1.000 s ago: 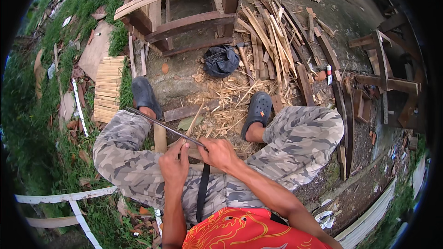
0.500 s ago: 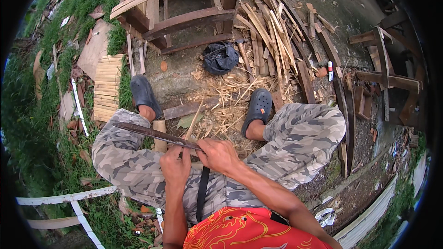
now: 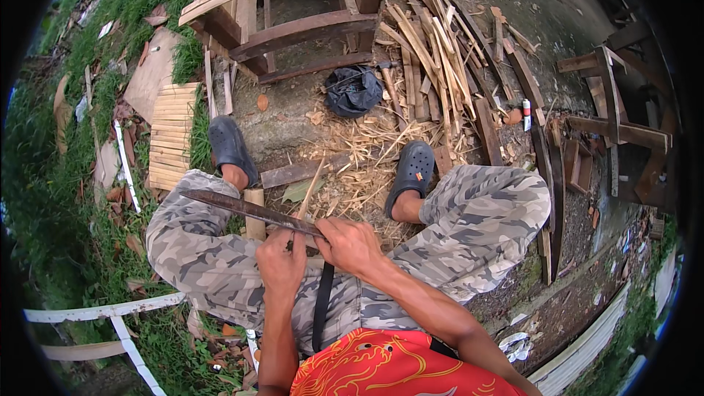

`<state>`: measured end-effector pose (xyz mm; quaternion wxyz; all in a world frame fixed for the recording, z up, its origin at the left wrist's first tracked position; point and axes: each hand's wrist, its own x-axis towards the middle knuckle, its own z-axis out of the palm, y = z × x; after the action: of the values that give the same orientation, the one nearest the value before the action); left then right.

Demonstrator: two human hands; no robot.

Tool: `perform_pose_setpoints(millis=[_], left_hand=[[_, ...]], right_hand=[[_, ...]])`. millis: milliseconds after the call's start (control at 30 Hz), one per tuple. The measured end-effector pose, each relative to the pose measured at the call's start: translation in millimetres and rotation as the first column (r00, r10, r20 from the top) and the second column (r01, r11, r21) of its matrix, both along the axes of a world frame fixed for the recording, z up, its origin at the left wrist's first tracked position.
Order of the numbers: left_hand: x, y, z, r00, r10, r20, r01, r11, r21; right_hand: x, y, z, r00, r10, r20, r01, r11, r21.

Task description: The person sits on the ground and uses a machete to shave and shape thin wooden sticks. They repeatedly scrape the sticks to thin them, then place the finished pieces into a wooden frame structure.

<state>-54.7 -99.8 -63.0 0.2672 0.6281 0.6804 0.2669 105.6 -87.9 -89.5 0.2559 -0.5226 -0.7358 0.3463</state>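
A long dark machete (image 3: 238,206) lies slantwise above my lap, its tip toward my left knee. My right hand (image 3: 352,246) is closed around its handle end. Close beside it, my left hand (image 3: 281,260) is closed and pinches a thin pale wood strip (image 3: 313,183), which sticks up and away from me across the blade. Both hands almost touch; the strip's lower end is hidden by my fingers. Just beyond the blade, a short round piece of wood (image 3: 255,215) stands between my legs.
Wood shavings (image 3: 367,143) cover the ground between my feet. A black bag (image 3: 353,91) and a hammer (image 3: 392,92) lie farther off, near a wooden frame (image 3: 308,33). Wood strips (image 3: 433,51) are heaped at the far right. Lined-up pale slats (image 3: 173,136) rest on grass at left.
The machete's tip has dipped very slightly toward me, and both hands have shifted a tiny bit. My grips on the machete and the wood strip are unchanged.
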Motion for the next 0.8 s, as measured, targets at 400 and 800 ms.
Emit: perform_pose_setpoints(millis=[400,800], left_hand=[[8,5,10,0.991,-0.037,-0.132,0.042,0.998,0.035],[10,15,10,0.978,-0.026,-0.209,0.037,0.998,0.047]], right_hand=[[-1,2,7,0.997,-0.059,-0.042,0.059,0.998,-0.014],[-9,6,9,0.997,-0.064,0.042,0.067,0.996,-0.066]])
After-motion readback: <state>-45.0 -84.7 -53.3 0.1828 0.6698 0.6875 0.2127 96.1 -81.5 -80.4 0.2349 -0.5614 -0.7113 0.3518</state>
